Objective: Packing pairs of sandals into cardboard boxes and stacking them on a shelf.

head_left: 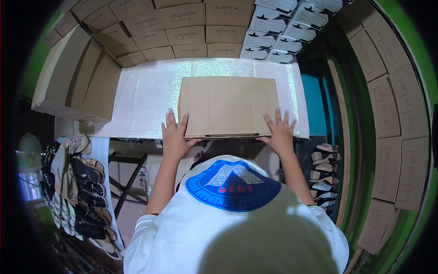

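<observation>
A closed brown cardboard box (230,106) lies in front of me on a pale, glittery table covering (146,96), its front side at the table's near edge. My left hand (175,135) rests at the box's near left corner, fingers spread and pointing away from me, thumb along the front edge. At the near right corner my right hand (279,132) has its fingers spread too, with the fingertips by the box's right side and the thumb at the front edge. Neither hand is wrapped round anything.
Brown cartons (185,29) and white boxes with black stars (273,29) are stacked behind the table. A large carton (77,77) stands at the left. Shoes crowd a left-hand stand (84,192); heeled shoes (325,169) line the right. More cartons (388,105) stack along the right wall.
</observation>
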The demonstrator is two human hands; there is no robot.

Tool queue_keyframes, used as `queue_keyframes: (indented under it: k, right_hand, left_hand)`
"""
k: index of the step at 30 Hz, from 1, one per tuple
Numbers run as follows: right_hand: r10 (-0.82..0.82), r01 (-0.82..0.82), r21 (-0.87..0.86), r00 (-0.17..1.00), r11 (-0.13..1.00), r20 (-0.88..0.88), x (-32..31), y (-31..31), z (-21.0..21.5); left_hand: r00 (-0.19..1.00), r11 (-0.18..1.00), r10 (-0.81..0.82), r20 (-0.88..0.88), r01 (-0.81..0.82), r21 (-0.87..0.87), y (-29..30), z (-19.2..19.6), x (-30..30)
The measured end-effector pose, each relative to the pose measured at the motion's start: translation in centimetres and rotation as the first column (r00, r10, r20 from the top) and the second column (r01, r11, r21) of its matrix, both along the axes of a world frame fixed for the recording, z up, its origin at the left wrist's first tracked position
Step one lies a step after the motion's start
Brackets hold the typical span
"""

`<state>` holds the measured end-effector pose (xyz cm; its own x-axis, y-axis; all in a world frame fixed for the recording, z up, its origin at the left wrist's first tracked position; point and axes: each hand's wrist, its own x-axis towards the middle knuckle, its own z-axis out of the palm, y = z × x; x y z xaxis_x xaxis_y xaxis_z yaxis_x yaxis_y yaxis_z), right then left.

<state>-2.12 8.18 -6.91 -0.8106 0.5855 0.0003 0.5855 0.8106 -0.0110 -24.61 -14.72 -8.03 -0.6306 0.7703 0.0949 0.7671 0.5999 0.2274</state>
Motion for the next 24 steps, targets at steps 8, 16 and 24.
queue_keyframes:
  k: [8, 16, 24]
  right_hand:
    - [-0.212, -0.023, -0.560, 0.912, 0.828, -0.351, 1.3, 1.6, -1.8]
    - [-0.349, 0.030, -0.650, 0.862, 0.760, -0.368, 0.4, 2.2, 1.5]
    - [-0.413, 0.130, -0.585, 0.827, 0.801, -0.381, -2.5, 4.4, 5.9]
  left_hand:
    - [0.906, 0.964, -0.063, 0.418, -0.053, 0.261, -0.7, -2.2, -0.7]
    - [0.953, 0.980, -0.065, 0.295, 0.005, 0.199, 0.2, 0.7, -1.5]
    - [0.947, 0.966, -0.012, 0.320, -0.072, 0.248, 3.3, 4.5, -5.2]
